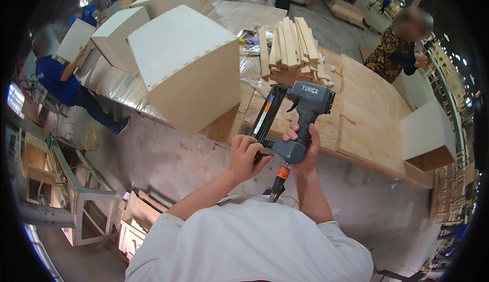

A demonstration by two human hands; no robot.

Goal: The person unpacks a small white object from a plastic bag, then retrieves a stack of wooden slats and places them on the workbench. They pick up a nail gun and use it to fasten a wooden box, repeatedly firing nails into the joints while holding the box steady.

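A dark grey pneumatic nail gun (305, 104) is held up in front of my chest, its long black magazine (268, 111) on the left side. My right hand (308, 152) wraps round the handle, fingertips showing below the trigger. At the magazine's lower end my left hand (244, 154) is closed, thumb and fingers pinching a black latch-like part (261, 156). An orange air fitting (283, 172) joins the handle's base to a dark hose that runs down to my white shirt. Whether nails sit inside the magazine cannot be seen.
Beyond the gun is a wooden worktable (372, 114) with a pile of wood strips (290, 45). Large pale box cabinets (196, 86) stand to its left. An open box (428, 134) sits at right. Co-workers stand at far left (58, 78) and right (395, 48).
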